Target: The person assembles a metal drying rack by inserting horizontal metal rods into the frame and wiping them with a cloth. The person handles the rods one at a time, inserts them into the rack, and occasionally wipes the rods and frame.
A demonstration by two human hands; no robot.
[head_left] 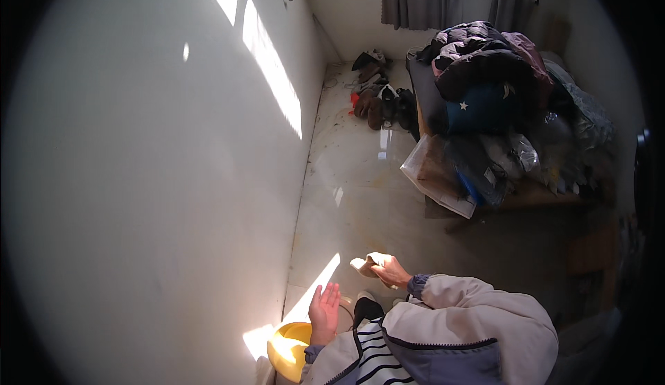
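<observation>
My right hand (393, 272) is closed around a small, pale tan, cloth-like thing (361, 267), held out in front of my body. Its exact kind is too small to make out. My left hand (324, 311) is turned palm up with the fingers stretched out, and nothing lies in it. Just beside and below the left wrist is a yellow basin (285, 340), partly lit by the sun and partly hidden by my sleeve.
A white wall (173, 177) rises along the left. At the right, a bed or low table carries a dark puffy jacket (478, 52), plastic bags (440, 174) and other bundles. Several shoes (377, 104) lie on the tiled floor (346, 212) by the far wall, near grey curtains (422, 1).
</observation>
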